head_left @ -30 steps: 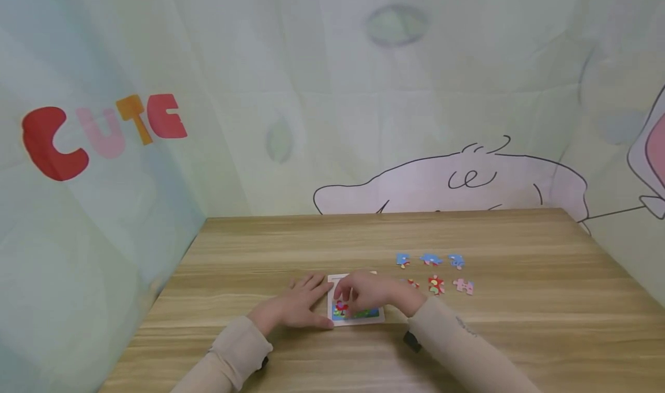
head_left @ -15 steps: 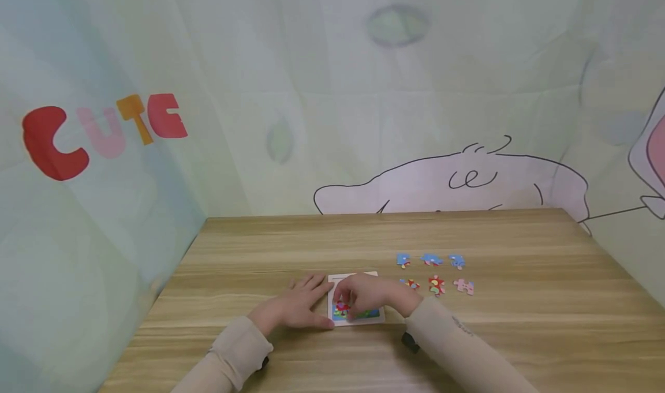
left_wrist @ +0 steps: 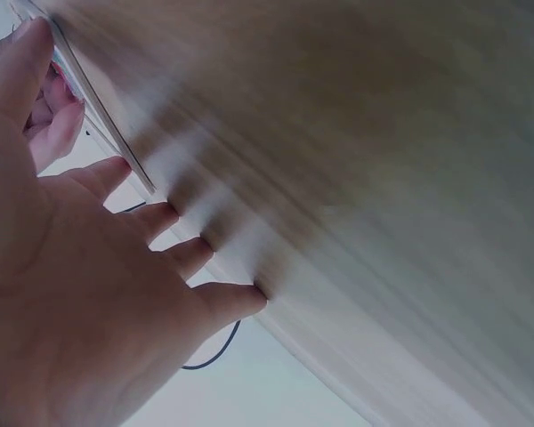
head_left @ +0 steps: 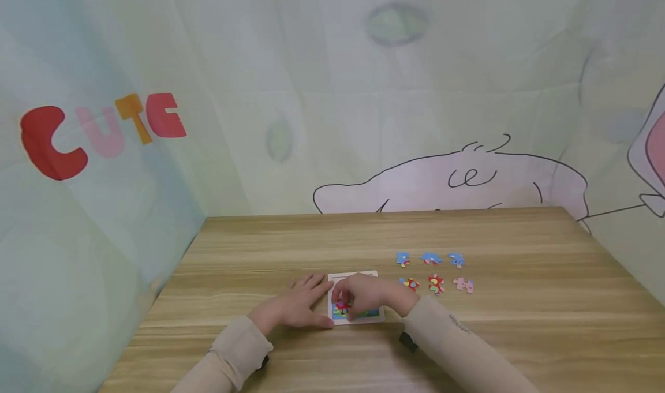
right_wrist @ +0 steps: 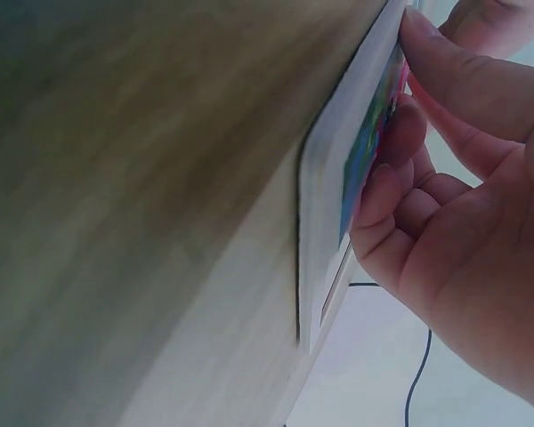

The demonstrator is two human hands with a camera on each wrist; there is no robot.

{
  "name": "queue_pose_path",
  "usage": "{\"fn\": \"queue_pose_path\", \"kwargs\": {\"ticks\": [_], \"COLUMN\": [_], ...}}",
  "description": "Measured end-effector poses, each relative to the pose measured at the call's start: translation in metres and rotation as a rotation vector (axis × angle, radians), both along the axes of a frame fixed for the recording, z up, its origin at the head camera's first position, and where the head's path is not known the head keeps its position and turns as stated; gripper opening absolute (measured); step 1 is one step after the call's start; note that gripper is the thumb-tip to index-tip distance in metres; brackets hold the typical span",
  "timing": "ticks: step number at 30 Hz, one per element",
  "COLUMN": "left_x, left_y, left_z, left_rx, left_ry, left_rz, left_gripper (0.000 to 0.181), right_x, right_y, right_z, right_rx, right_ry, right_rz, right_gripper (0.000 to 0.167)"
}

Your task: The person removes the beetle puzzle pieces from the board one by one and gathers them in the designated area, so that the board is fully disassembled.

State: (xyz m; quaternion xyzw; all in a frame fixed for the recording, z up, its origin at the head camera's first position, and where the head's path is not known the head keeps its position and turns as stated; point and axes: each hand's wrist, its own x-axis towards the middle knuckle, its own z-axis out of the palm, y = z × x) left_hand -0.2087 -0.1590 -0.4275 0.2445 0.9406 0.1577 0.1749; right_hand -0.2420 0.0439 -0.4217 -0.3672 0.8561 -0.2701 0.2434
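A small white-framed jigsaw board (head_left: pixel 358 322) lies on the table, with a colourful picture in its lower half. My left hand (head_left: pixel 296 306) lies spread on the table at the board's left side. Its thumb and index finger touch the board's edge, and in the left wrist view the other fingertips rest on the wood. Over the board, my right hand (head_left: pixel 363 294) has its fingers bent and its thumb down, pinching a red puzzle piece (head_left: pixel 341 306) at the picture's left part. The right wrist view shows its curled fingers (right_wrist: pixel 400 133) close against the picture; the piece's edges are hidden there.
Loose puzzle pieces lie right of the board in two rows: blue ones such as the middle piece (head_left: pixel 431 258) behind, and a red one (head_left: pixel 436 284) and a pink one (head_left: pixel 463 285) nearer. A printed cloth (head_left: pixel 249 150) hangs behind the wooden table (head_left: pixel 260 237).
My right hand and forearm have shifted very slightly left, uncovering more of the nearest loose piece beside the wrist. The left hand and the board have stayed in place.
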Motion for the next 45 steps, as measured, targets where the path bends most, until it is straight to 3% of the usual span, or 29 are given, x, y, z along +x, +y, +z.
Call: {"fn": "queue_pose_path", "kwargs": {"ticks": [7,20,34,45], "left_x": [0.0005,0.0018,0.0022,0.0014], "left_y": [0.001,0.0008,0.0017,0.0016], "left_z": [0.001,0.0021,0.0035,0.0013], "left_rx": [0.002,0.011,0.013,0.011], "left_ry": [-0.004,-0.001,-0.02,0.002], "left_rz": [-0.002,0.001,0.007,-0.003], "left_gripper": [0.086,0.086,0.086,0.086], "right_x": [-0.0008,0.0001,0.0012,0.0015], "right_y": [-0.0012,-0.0033,-0.0061,-0.0072], "right_z": [-0.0035,0.0,0.0024,0.0045], "right_rx": [0.017,0.053,0.106,0.103], "right_ry": [0.029,0.046,0.036,0.068], "right_rz": [-0.001,0.023,0.016,0.042], "right_gripper": [0.034,0.023,0.028,0.03]}}
